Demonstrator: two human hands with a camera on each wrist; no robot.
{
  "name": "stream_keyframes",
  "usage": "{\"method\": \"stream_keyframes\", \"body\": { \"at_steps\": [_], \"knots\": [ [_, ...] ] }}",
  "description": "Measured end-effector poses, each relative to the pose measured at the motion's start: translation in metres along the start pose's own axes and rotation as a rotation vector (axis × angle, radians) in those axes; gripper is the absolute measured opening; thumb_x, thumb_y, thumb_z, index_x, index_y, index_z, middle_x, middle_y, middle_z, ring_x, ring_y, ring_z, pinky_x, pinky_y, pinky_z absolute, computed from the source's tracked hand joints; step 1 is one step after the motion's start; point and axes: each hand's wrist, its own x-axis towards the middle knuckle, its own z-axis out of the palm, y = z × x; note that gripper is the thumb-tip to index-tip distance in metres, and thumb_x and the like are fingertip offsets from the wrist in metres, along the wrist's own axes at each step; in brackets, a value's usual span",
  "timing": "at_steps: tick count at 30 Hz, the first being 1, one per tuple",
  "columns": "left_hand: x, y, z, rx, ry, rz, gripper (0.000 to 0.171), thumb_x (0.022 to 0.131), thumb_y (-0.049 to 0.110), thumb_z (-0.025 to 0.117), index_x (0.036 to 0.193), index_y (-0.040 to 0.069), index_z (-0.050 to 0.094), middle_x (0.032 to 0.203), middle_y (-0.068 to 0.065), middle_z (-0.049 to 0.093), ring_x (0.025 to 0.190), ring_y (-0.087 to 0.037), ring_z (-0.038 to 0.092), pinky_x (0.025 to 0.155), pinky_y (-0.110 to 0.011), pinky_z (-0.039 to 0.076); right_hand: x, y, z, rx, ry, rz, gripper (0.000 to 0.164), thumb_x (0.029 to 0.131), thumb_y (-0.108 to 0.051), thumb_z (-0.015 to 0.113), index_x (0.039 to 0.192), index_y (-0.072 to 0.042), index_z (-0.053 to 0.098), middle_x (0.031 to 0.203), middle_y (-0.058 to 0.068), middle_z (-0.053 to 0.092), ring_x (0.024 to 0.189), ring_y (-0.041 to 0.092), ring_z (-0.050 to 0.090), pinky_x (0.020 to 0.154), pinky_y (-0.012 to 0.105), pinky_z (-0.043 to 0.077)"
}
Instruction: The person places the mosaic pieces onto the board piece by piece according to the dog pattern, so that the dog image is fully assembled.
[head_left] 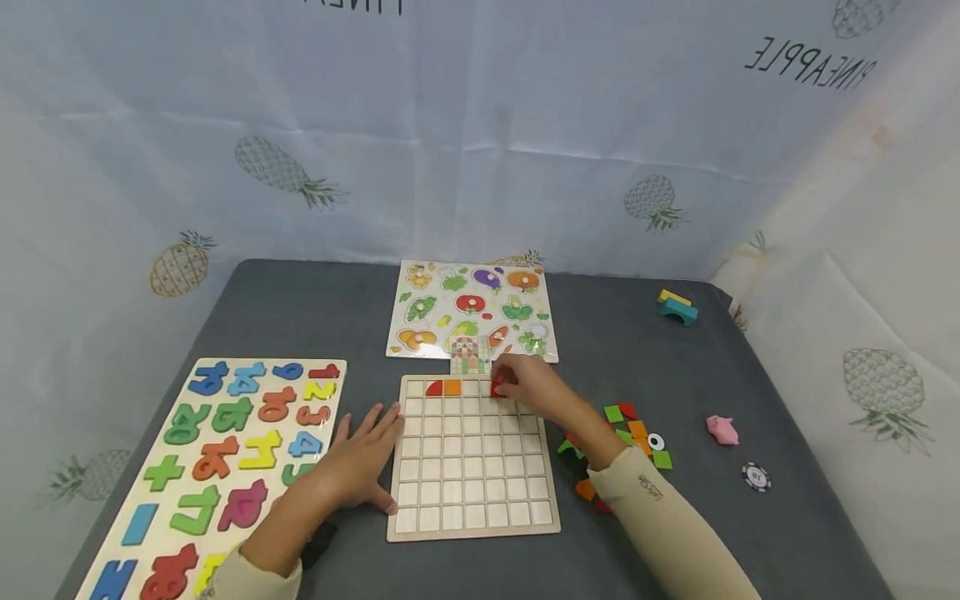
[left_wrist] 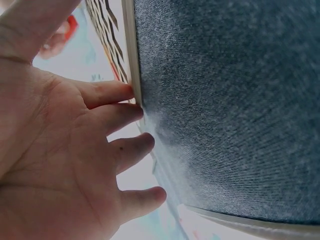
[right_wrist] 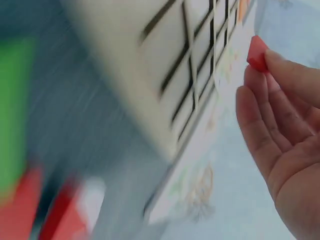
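Note:
A wooden grid board [head_left: 474,534] lies in the middle of the dark table, divided into small square cells. In its far row sit a red quarter-round tile [head_left: 435,389] and an orange square tile [head_left: 452,387]. My right hand [head_left: 527,384] is over the far row and pinches a small red tile [right_wrist: 257,54] between thumb and fingers. My left hand [head_left: 363,462], fingers spread, rests along the board's left edge; in the left wrist view its fingertips [left_wrist: 134,92] touch the wooden rim. A small pattern card [head_left: 469,357] lies just beyond the board.
Loose coloured tiles [head_left: 636,429] lie right of the board, partly behind my right forearm. A number puzzle [head_left: 217,454] is at left, a vegetable puzzle [head_left: 471,283] at the back. Further right are a blue arch block [head_left: 678,311], a pink pig [head_left: 722,430] and a poker chip [head_left: 756,477].

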Motion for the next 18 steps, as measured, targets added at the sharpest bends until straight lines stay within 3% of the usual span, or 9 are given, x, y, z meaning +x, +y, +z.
{"method": "stream_keyframes", "body": {
  "at_steps": [6,18],
  "knots": [
    [0.001,0.001,0.002,-0.005,-0.003,0.002,0.115,0.048,0.045,0.085,0.141,0.005,0.029,0.151,-0.010,0.015,0.138,-0.034,0.008,0.103,-0.063,0.001,0.026,-0.014,0.024,-0.014,-0.007,0.008,0.006,0.082,-0.012,0.066,0.087,-0.013,0.063,0.077,-0.006,0.061,0.071,0.007,0.055,0.066,0.024,0.046],
    [0.001,0.000,-0.001,0.006,-0.009,-0.006,0.116,0.048,0.045,0.085,0.142,0.006,0.028,0.151,-0.010,0.015,0.138,-0.033,0.008,0.103,-0.062,0.001,0.037,-0.018,0.033,-0.133,-0.003,-0.013,0.006,0.082,-0.013,0.067,0.088,-0.013,0.068,0.079,-0.005,0.064,0.072,0.008,0.057,0.067,0.023,0.047]
  ]
}}
